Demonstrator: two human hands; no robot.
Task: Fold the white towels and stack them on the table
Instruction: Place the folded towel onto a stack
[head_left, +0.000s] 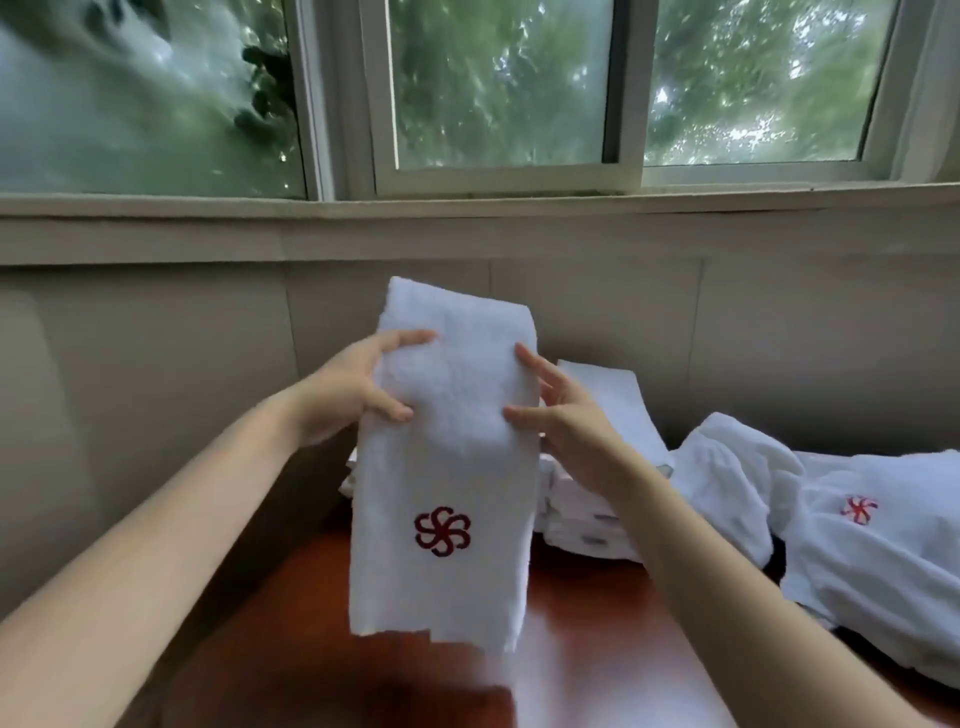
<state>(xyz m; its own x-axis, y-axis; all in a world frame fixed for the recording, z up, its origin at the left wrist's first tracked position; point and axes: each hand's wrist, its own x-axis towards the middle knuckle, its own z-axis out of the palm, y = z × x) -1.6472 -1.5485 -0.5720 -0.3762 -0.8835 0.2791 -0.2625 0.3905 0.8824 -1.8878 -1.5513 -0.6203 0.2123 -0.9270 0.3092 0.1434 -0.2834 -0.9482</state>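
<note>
A white towel (447, 467) with a red pinwheel emblem hangs lengthwise above the brown table (597, 649), folded into a narrow strip. My left hand (358, 389) pinches its left edge near the top. My right hand (566, 415) holds the right edge at the same height. Behind the towel stands a stack of folded white towels (597, 514), partly hidden. A heap of unfolded white towels (841, 525) lies at the right, one showing the same red emblem.
A beige wall (156, 389) runs close behind and to the left of the table. Above it is a window sill (467, 208) with sliding windows and green trees outside. The table's bare wood shows in front of the stack.
</note>
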